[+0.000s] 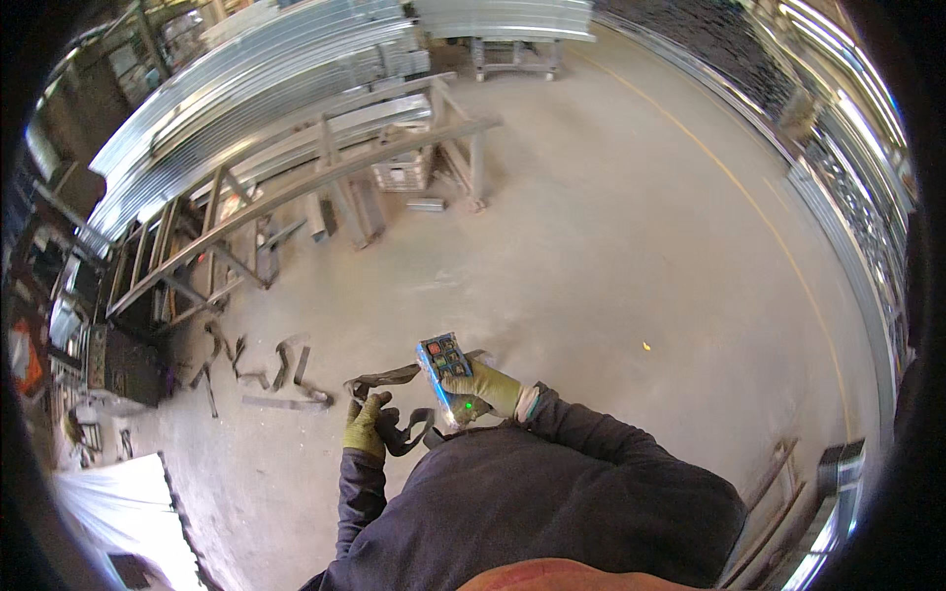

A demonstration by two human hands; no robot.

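My right hand [496, 387], in a yellow-green glove, is wrapped round a blue handheld remote control [434, 362] in front of my body. Dark buttons and a red one show on its face, and a green light glows lower down. Left of it, my left hand [366, 427], gloved alike, has its fingers curled on a dark webbing strap [392, 378]. One length of the strap runs toward the remote; another hangs in a loop below, beside my torso. Part of the strap is hidden behind the remote and my right hand.
A metal frame rack [286, 202] stands ahead on the left, with long silvery metal profiles [266, 89] stacked behind it. Dark strips [286, 402] lie on the concrete floor to the left, near a dark box [120, 364]. A yellow line [739, 182] crosses the floor on the right.
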